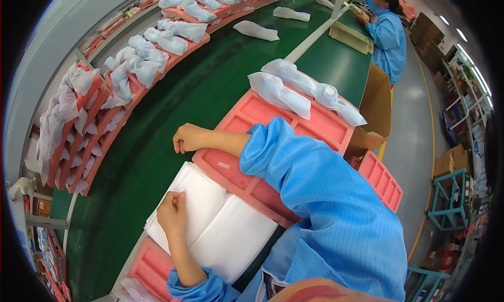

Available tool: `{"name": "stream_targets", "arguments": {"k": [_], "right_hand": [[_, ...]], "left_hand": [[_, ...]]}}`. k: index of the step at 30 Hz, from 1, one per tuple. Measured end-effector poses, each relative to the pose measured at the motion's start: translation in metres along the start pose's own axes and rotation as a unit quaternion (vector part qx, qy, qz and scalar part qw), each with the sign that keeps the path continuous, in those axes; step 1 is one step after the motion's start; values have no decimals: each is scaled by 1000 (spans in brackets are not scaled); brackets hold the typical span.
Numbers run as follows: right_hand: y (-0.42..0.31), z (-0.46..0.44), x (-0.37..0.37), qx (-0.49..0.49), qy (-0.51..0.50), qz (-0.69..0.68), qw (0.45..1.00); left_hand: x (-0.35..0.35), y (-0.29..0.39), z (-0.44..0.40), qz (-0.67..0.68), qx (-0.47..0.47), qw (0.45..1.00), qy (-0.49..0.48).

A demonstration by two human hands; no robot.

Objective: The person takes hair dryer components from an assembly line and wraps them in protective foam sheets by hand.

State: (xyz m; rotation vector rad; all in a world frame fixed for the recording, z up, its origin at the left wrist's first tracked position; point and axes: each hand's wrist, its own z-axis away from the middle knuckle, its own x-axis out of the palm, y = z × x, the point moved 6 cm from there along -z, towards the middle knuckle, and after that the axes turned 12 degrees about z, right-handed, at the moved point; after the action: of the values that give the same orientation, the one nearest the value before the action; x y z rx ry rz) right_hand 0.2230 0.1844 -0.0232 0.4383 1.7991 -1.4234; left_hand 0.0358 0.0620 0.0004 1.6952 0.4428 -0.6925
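Note:
My left hand [172, 214] rests over a stack of thin white sheets [202, 199], its fingers curled together and nothing visible in them. A second white stack [236, 239] lies beside the first. Above the green belt, past the corner of a pink tray [220, 163], my right hand [190, 138] is closed with bent fingers, and no object shows in it. White-wrapped items [279, 94] lie across the far end of the pink trays, and my right sleeve covers part of their compartments.
Piled pink trays with wrapped items [139, 60] line the left side. Loose wrapped pieces [255, 30] lie on the green belt [210, 86]. A co-worker in blue [388, 37] stands at the far right near a cardboard box [375, 107]. Another pink tray [380, 178] is at the right.

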Motion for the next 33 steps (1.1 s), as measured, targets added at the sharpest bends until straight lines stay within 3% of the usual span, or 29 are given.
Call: {"name": "stream_targets", "arguments": {"k": [33], "right_hand": [[1, 2, 1, 4, -6, -14, 1000]], "left_hand": [[0, 3, 1, -6, -3, 1000, -6]]}}
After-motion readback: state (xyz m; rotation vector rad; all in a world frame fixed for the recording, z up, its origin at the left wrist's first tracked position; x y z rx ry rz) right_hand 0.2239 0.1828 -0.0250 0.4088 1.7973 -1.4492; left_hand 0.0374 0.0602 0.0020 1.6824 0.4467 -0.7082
